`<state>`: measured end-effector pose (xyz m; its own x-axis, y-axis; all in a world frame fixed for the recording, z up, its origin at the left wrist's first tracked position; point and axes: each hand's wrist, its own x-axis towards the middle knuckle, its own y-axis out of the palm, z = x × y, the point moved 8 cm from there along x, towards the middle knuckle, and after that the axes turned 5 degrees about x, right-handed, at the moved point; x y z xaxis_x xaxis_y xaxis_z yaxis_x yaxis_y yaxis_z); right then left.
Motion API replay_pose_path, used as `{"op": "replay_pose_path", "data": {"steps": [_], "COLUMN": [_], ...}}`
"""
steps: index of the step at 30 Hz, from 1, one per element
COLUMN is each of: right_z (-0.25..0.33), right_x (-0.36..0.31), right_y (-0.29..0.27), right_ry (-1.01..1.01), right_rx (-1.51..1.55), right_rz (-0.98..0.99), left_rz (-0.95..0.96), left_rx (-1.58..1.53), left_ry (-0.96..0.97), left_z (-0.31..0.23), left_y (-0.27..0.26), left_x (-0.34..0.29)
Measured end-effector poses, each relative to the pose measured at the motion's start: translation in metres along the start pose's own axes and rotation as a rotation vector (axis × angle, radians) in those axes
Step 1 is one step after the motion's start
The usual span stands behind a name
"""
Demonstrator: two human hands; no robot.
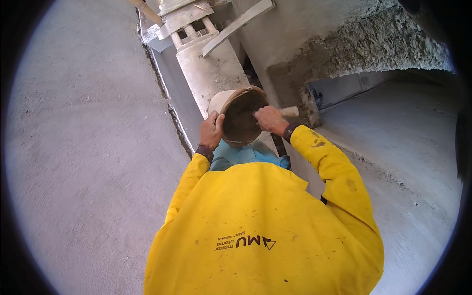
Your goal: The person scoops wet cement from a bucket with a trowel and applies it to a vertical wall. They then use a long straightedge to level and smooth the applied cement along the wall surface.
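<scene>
The bucket (218, 102), pale outside and smeared brown inside, is near the centre of the view, a little toward 12 o'clock, and it is tilted so that its mouth faces the camera and somewhat to the right. At the bucket's 8 o'clock, the left hand (210, 132) is grasping the rim, with the thumb on the near side. At its 3 o'clock, the right hand (270, 119) is clenched around a wooden handle (290, 112), of which the rounded end comes out beyond the fist; what is at the other end I cannot tell. At 6 o'clock, just below the bucket, there is light-blue fabric (236, 155), and then the yellow shirt (265, 206) of the person, spotted with dirt. Toward 11 o'clock lies a wide board (209, 64), dusty with mortar, crossed by a narrow wooden strip (238, 27). Toward 2 o'clock, rough mortar (373, 46) covers the wall above a recess.
</scene>
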<state>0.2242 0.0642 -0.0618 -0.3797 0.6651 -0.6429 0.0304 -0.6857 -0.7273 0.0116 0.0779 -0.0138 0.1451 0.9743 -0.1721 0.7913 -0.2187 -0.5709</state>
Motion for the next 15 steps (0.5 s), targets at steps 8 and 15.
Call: {"op": "replay_pose_path", "data": {"steps": [8, 15], "right_z": [-0.002, -0.035], "right_x": [-0.070, -0.086], "right_y": [-0.011, -0.019], "right_ry": [-0.114, 0.060], "right_rx": [0.524, 0.452], "right_rz": [-0.546, -0.641], "left_rz": [-0.093, -0.159], "left_rx": [-0.056, -0.045], "left_ry": [-0.020, 0.012], "left_z": [0.013, 0.033], "left_y": [-0.014, -0.011], "left_x": [0.006, 0.018]}}
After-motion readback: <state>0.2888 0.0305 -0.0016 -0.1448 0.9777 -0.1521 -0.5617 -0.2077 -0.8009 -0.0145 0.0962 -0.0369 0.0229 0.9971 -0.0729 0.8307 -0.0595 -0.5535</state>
